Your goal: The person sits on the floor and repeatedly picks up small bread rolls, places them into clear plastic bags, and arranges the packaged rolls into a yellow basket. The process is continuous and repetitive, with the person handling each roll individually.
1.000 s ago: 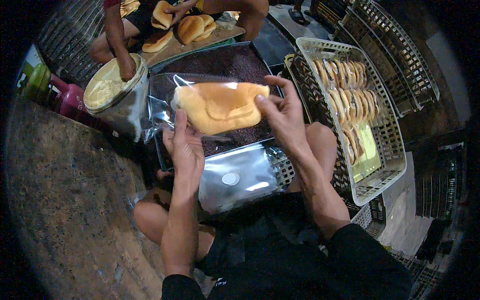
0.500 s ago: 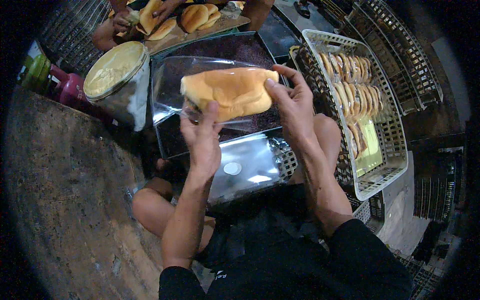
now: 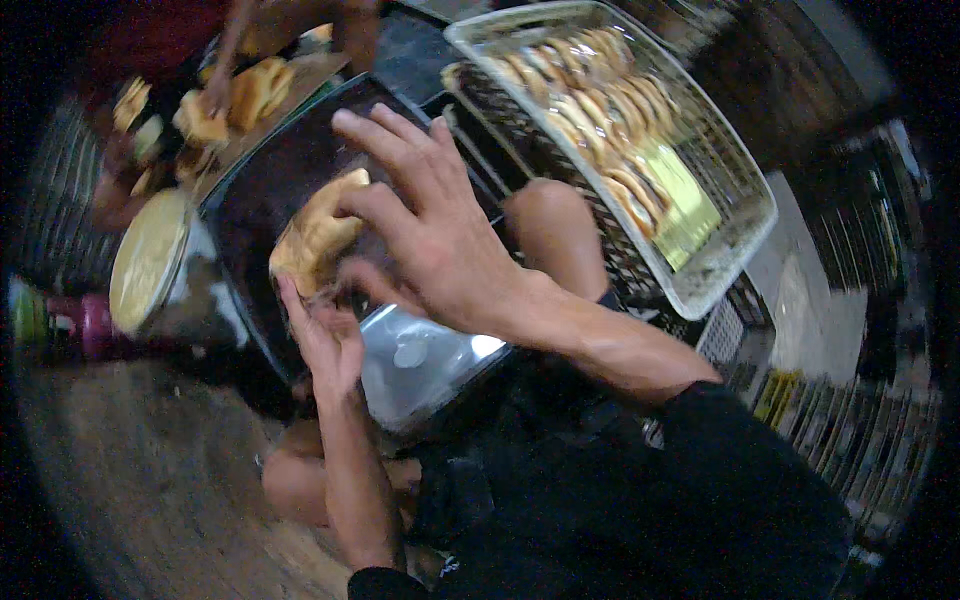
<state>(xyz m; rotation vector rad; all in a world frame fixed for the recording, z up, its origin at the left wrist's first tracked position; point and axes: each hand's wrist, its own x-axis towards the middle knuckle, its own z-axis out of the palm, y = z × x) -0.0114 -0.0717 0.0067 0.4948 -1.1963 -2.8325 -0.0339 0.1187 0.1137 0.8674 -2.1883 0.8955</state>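
My left hand (image 3: 330, 345) grips the bread bun (image 3: 312, 225) in its clear bag from below. My right hand (image 3: 430, 230) is raised over the bun's right side with fingers spread and bent, blurred by motion; whether any fingertip touches the bag is unclear. Beneath them lies a dark tray (image 3: 250, 195) with dark granular filling, and nearer my lap a shiny stack of flat plastic bags (image 3: 440, 370) with a pale round spot on it.
At upper right a plastic basket (image 3: 745, 215) holds rows of bagged filled buns. At left stand a bucket (image 3: 145, 260) of pale cream and a pink container (image 3: 100, 330). A co-worker's hand (image 3: 215, 95) is among loose buns on a board (image 3: 305, 80). Stacked crates (image 3: 850, 450) line the right.
My view has swung, so the surroundings sit rotated. The bagged bun is angled upright toward the left, and my right hand has let go of its end and spread its fingers over it.
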